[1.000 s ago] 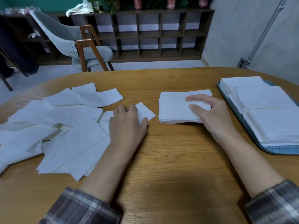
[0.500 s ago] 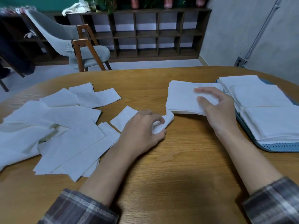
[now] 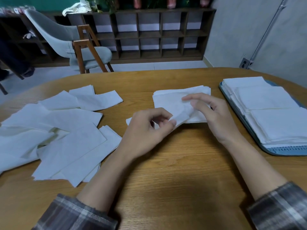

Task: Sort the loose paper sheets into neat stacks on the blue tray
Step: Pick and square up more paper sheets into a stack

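**White paper lot, part sorted**

Item 1. Blue tray [image 3: 282, 151], at the right edge of the wooden table [image 3: 166, 180], partly cut off by the frame. It holds the tray stacks [image 3: 272, 100]: squared piles of white sheets set in a row from far to near, each overlapping the next.

Item 2. Small stack [image 3: 179, 95] of white sheets, flat on the table near the tray's left rim but apart from it, with roughly aligned edges.

Item 3. Single sheet [image 3: 181, 114], lifted and crumpled, hanging over the small stack's near edge.

Item 4. Loose sheets [image 3: 58, 130], an untidy spread on the left half of the table, overlapping at all angles, well apart from the tray.

Item 5. Left hand [image 3: 149, 128], fingers curled, pinching the near end of the single sheet between thumb and fingertips.

Item 6. Right hand [image 3: 214, 117], over the small stack, forefinger stretched out, other fingers bent. The thumb meets the far end of the single sheet; blur hides whether it grips.

Item 7. Plaid sleeves [image 3: 74, 213], pushed back on both forearms.

Item 8. Grey chair [image 3: 66, 40] with wooden legs, and a dark shelf unit [image 3: 157, 34] of square compartments along the far wall.
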Available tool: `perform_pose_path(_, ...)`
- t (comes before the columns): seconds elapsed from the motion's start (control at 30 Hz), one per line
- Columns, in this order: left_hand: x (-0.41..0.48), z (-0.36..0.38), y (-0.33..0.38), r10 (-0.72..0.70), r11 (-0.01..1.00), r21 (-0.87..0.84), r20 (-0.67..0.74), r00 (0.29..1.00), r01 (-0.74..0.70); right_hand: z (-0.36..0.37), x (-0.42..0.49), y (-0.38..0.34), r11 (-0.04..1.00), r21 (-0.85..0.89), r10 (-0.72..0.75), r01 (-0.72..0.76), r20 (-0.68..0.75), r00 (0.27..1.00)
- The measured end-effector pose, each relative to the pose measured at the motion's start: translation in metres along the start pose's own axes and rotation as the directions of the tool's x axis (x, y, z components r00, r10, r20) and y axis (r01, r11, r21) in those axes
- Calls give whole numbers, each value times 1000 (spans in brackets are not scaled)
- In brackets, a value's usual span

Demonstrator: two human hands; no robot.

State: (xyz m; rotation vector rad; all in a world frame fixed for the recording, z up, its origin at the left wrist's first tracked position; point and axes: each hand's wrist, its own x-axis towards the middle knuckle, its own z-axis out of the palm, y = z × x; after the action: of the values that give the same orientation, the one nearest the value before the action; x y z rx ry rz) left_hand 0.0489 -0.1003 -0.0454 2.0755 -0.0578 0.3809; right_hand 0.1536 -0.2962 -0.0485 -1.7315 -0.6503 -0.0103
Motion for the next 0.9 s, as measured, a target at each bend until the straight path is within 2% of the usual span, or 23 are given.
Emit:
perform_pose_path(0.07,1,-3,1,-66,993,-95,-1,998,65,-1,0,1,997,76,-26,21,67,997)
perform_pose_path(0.17,4,-6,-2,-106,985,-135,32,994,109,-1,1,2,984,179,-8,-17,139,990)
perform_pose_path(0.37,4,-7,3,-131,980,-134,124,984,147,1,-4,-1,998,55,4,-15,186,983)
perform_pose_path(0.5,2,-6,6,-119,984,-116,137,983,136,4,-4,0,994,70,75,-82,86,993)
perform_pose_path(0.57,1,-7,7,-156,973,-147,140,978,176,6,-2,0,991,84,99,-100,23,995)
perform_pose_path(0.63,2,-9,5,-205,965,-151,75,976,214,4,0,1,984,110,148,-143,-44,988)
perform_pose_path(0.7,5,-11,0,-216,969,-135,-56,975,206,2,2,3,974,140,187,-178,-52,981)
perform_pose_path(0.8,6,-15,-3,-223,954,-239,-169,960,180,2,1,1,953,223,207,-207,26,978)
perform_pose_path(0.9,6,-18,0,-217,949,-261,-140,966,175,5,-2,-4,939,260,189,-224,153,970)
